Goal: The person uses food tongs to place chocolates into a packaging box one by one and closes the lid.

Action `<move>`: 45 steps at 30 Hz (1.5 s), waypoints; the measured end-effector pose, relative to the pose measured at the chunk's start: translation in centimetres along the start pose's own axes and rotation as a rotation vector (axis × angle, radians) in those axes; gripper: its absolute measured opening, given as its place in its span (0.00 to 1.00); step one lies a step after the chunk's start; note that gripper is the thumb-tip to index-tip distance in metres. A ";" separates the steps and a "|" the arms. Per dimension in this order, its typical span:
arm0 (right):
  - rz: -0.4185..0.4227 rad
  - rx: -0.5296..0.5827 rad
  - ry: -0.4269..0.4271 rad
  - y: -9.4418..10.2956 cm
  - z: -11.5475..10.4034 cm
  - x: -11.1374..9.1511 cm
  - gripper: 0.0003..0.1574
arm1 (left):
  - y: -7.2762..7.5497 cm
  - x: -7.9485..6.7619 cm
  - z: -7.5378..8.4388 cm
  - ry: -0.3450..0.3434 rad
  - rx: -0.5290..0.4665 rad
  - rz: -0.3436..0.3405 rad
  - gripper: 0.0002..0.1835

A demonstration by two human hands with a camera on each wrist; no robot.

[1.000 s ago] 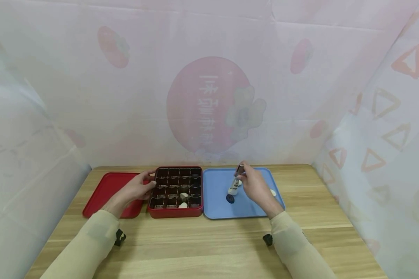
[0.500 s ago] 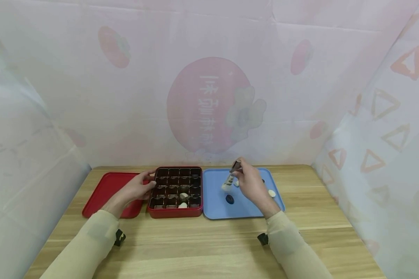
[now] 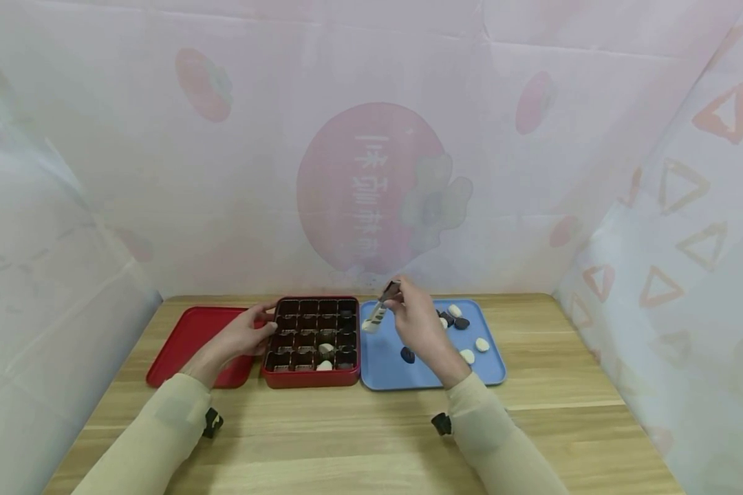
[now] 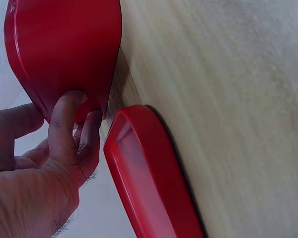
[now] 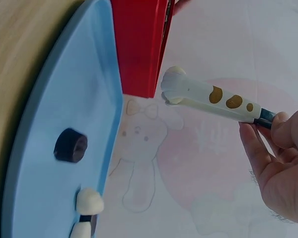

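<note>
My right hand (image 3: 416, 320) grips a pair of small tongs (image 5: 223, 99), white with brown spots and dark at the handle end. A cream-coloured sweet (image 5: 175, 72) shows between their rounded tips in the right wrist view. The tongs tilt down to the left, above the left edge of the blue tray (image 3: 384, 379). Beside it stands a red box (image 3: 312, 379) with a dark divided insert; two pale sweets lie in its front compartments and dark ones in its right column. My left hand (image 3: 243, 335) rests its fingertips against the box's left side.
Dark sweets (image 3: 462, 323) and cream ones (image 3: 481, 344) lie scattered on the blue tray, with one dark sweet (image 3: 407, 355) nearer its left side. A red lid (image 3: 192, 337) lies left of the box. A printed cloth wall (image 3: 254, 206) closes off the table's back.
My right hand has carried the tongs up and left from over the tray's middle towards the box, uncovering more sweets on the tray. My left hand stays put.
</note>
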State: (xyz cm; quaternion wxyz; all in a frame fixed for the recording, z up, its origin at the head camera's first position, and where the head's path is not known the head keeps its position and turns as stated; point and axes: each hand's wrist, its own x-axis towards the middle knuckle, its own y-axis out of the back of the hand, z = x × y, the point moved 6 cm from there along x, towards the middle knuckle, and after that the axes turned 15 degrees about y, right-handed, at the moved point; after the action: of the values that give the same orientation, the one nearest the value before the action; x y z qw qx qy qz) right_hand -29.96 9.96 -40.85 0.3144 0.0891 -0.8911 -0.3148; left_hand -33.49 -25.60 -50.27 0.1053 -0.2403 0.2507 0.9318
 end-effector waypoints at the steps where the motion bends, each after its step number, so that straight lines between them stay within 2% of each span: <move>1: 0.000 0.003 0.004 -0.2 -0.3 0.2 0.06 | 0.0 0.0 0.0 0.001 0.001 0.002 0.38; 13: 0.010 0.060 0.068 -3.3 -2.3 1.9 0.05 | 0.3 -0.2 -0.1 0.003 0.002 0.007 0.38; 28: 0.018 0.138 0.008 -6.9 -1.7 2.4 0.10 | 0.2 -0.2 0.0 -0.016 0.009 -0.012 0.38; 38: 0.006 0.163 0.014 -7.1 -1.6 2.1 0.09 | 0.1 -0.4 0.0 -0.008 0.001 -0.015 0.38; 45: 0.024 0.179 0.031 -5.7 -1.6 1.9 0.11 | 0.1 -0.4 0.0 -0.008 0.008 0.000 0.38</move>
State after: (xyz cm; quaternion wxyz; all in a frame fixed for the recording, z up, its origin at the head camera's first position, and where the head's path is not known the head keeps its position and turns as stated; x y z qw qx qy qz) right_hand -30.71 3.97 -42.46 0.3228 0.1112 -0.9117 -0.2285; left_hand -33.16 -25.67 -49.99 0.1073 -0.2361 0.2541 0.9318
